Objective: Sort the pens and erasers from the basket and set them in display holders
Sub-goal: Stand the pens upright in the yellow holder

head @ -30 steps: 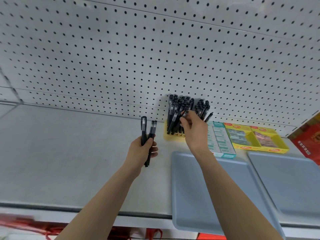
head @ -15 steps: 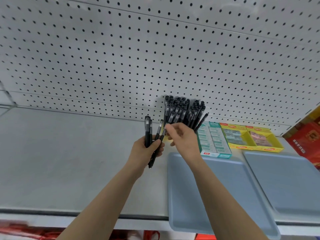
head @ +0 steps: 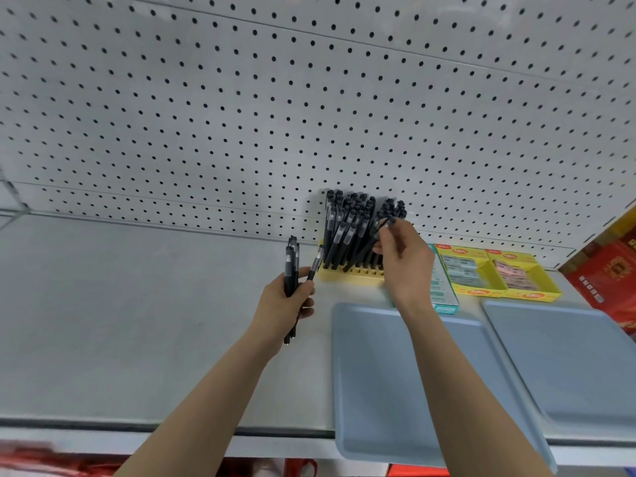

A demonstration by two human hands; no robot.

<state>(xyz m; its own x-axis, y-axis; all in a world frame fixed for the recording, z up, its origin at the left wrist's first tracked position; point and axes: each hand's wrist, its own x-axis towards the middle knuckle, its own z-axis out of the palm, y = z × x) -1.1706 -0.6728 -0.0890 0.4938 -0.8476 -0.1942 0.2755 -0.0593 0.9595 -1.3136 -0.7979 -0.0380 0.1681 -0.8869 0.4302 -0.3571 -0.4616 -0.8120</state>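
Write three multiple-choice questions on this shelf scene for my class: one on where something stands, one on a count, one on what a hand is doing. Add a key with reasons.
1. Where does the yellow pen holder stand?
A. On the floor. B. On the shelf, near the pegboard. C. Hung on hooks.
2. How many blue trays lie on the shelf?
A. One. B. Two. C. Four.
3. What is the left hand doing?
A. Resting open. B. Pressing a tray. C. Gripping black pens.

Key:
1 B: its base sits on the shelf, beyond the trays.
2 B: two trays lie side by side at the front edge.
3 C: it is wrapped round a few pens, held upright.
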